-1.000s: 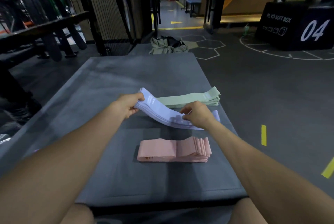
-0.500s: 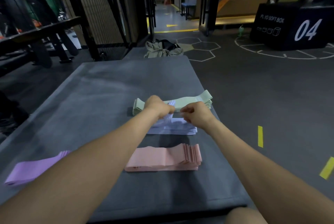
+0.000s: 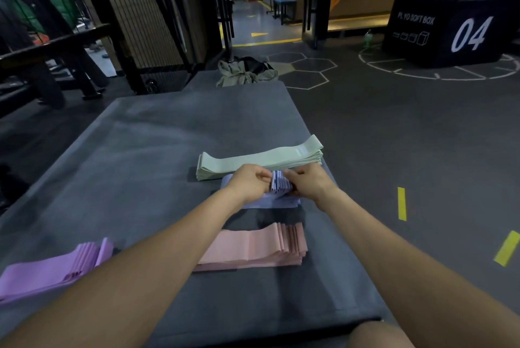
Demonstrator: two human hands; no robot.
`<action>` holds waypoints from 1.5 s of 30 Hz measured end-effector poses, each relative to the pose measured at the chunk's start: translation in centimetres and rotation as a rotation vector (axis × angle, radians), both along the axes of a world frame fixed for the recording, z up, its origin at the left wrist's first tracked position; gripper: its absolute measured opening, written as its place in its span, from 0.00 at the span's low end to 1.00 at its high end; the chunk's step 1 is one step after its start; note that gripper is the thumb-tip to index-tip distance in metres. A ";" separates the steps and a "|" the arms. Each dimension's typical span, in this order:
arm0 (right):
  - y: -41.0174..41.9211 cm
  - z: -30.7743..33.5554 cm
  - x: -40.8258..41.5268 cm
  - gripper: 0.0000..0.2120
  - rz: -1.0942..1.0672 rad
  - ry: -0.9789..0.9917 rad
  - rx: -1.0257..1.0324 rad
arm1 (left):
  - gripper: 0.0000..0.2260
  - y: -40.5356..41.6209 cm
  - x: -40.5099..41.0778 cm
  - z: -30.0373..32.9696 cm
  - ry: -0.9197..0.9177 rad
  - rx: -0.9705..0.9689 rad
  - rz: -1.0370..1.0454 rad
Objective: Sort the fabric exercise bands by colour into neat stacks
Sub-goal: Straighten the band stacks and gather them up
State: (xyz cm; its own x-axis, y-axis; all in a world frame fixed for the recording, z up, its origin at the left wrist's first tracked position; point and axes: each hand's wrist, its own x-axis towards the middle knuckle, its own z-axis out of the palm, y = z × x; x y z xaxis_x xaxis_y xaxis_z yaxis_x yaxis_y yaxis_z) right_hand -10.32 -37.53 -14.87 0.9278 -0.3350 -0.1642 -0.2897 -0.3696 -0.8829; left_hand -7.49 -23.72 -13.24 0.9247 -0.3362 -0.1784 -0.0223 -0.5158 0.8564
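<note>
Item: lavender-blue band stack [image 3: 270,201], mid-surface, right of centre. I read both hands as working on it. My left hand [image 3: 249,185] pinches the left side of the upturned band ends; my right hand [image 3: 308,184] pinches them from the right. Fingers [image 3: 263,177] of both hands are curled round the fanned ends, which stand up between the two hands while the lower part of the stack lies flat on the grey padded surface [image 3: 146,173].

Item: pale green band stack [image 3: 261,161], just beyond the hands, flat, edges fairly even, touching or nearly touching the lavender-blue stack's far side; I cannot tell which.

Item: pink band stack [image 3: 253,249], nearer to me, flat, its right end stepped and fanned rather than flush.

Item: purple band stack [image 3: 50,271], near left edge of the surface, well apart from the others, also fanned at one end.

Step in hand, as I judge it: squaring up the lavender-blue stack; the colours already look separated.

Next move calls for: pressing the gathered ends down level so the layers lie flush, without dragging the pile into the green one. The pink and purple stacks probably want the same evening-up.
</note>
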 end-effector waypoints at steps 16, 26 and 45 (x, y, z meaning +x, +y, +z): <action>1.7 2.3 -0.4 0.09 -0.130 0.054 -0.149 | 0.12 3.9 0.9 0.1 -0.446 0.168 -0.113; 0.1 1.2 -2.6 0.06 -0.156 0.052 -0.222 | 0.10 4.6 0.7 -1.9 -0.544 0.323 -0.248; 1.2 3.1 -1.4 0.14 0.272 -0.174 -0.683 | 0.12 4.9 1.4 -0.4 -0.465 0.196 -0.203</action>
State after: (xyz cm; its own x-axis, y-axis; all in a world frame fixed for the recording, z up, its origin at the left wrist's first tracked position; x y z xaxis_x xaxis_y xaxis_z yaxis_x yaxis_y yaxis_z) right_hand -11.75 -36.28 -11.73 0.9859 -0.0648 0.1543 0.0129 -0.8897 -0.4564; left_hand -6.09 -18.81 -13.68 0.8411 -0.5177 0.1567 -0.4917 -0.6110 0.6205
